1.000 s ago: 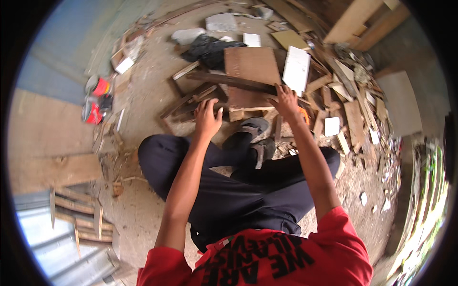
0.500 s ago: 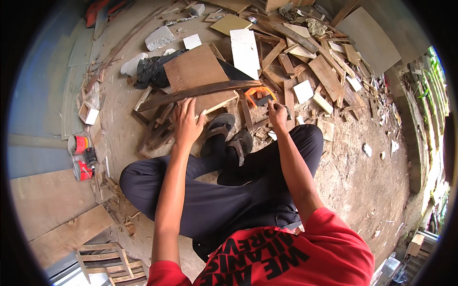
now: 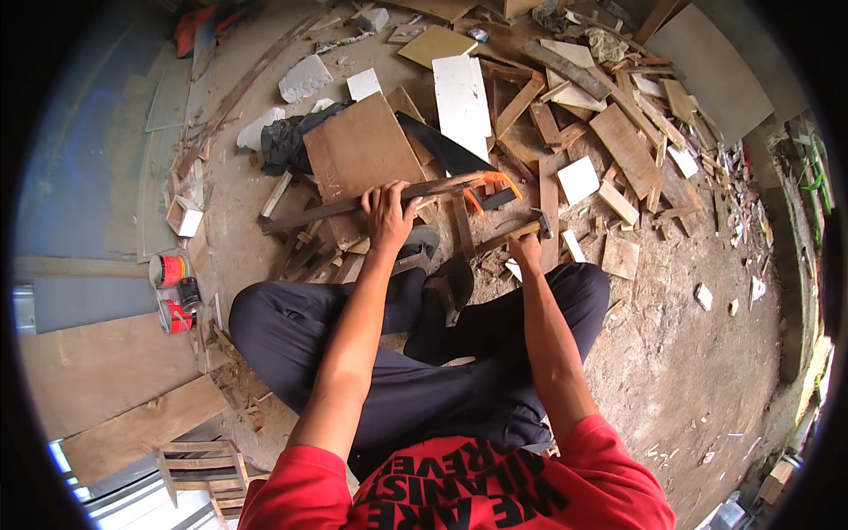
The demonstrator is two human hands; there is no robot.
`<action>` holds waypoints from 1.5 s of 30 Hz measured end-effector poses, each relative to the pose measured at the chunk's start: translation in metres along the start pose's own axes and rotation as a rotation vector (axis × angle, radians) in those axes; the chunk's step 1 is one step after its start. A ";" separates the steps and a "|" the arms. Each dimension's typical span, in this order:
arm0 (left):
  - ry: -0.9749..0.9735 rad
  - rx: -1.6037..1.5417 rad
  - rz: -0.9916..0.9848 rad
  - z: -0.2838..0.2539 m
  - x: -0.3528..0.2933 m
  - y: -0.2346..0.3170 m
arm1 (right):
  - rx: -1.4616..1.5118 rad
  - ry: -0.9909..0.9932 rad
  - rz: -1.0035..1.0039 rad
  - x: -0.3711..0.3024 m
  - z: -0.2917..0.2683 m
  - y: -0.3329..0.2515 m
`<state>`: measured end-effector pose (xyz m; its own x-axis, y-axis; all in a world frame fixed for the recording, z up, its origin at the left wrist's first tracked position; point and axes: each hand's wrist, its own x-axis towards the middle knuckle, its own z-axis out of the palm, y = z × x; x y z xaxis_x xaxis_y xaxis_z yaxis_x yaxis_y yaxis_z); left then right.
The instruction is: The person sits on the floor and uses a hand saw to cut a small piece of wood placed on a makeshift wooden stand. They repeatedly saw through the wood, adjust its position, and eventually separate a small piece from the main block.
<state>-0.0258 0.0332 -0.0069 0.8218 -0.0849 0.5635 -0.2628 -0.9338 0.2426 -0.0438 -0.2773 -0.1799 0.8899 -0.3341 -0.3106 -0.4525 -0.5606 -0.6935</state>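
Observation:
A long dark wooden strip (image 3: pixel 340 208) lies across a brown board (image 3: pixel 358 146) in front of me. My left hand (image 3: pixel 387 215) is closed over the strip near its middle, with the fingers on its far side. In my right hand (image 3: pixel 526 252) is a hammer (image 3: pixel 503 238), gripped close to its metal head, the wooden handle pointing left. Just beyond it lies a handsaw with an orange grip (image 3: pixel 502 180) and a dark blade (image 3: pixel 439 144). The right end of the strip reaches over to the orange grip.
Scrap boards (image 3: pixel 625 148) and white panels (image 3: pixel 461 97) lie heaped beyond my hands. Red cans (image 3: pixel 170 270) stand at the left, near a slatted wooden piece (image 3: pixel 205 468). My crossed legs (image 3: pixel 300 322) are below my forearms. Rubble lies at the right.
The wooden strip and my left hand have shifted to the right, and the strip's angle has changed. My right hand has come nearer to me, and the hammer now shows more clearly.

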 end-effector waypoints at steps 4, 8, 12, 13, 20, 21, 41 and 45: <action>0.004 -0.001 0.011 0.004 0.004 0.011 | -0.018 0.015 -0.090 0.014 0.011 0.015; 0.013 -0.005 0.006 0.003 0.005 0.018 | 0.015 0.035 -0.138 0.006 0.014 -0.007; 0.034 0.009 -0.010 0.003 0.006 0.010 | 0.049 0.071 -0.308 0.001 0.009 -0.046; 0.034 -0.014 0.018 0.003 0.009 0.004 | 0.040 0.104 -0.441 -0.002 0.005 -0.060; -0.162 -0.116 -0.039 0.001 0.044 -0.004 | -0.329 0.058 -0.631 -0.003 0.027 -0.068; -0.176 -0.098 -0.048 0.002 0.043 -0.007 | -0.427 0.040 -0.635 -0.002 0.033 -0.069; -0.026 -0.045 -0.129 0.023 0.033 0.029 | 0.289 -0.093 -0.413 -0.023 -0.081 -0.135; -0.001 -0.034 -0.127 0.022 0.031 0.026 | 0.683 -0.004 -0.193 -0.109 -0.125 -0.128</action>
<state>0.0038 -0.0017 -0.0008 0.8500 0.0334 0.5257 -0.1731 -0.9249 0.3386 -0.0902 -0.2634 0.0238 0.9513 -0.2730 -0.1429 -0.1509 -0.0087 -0.9885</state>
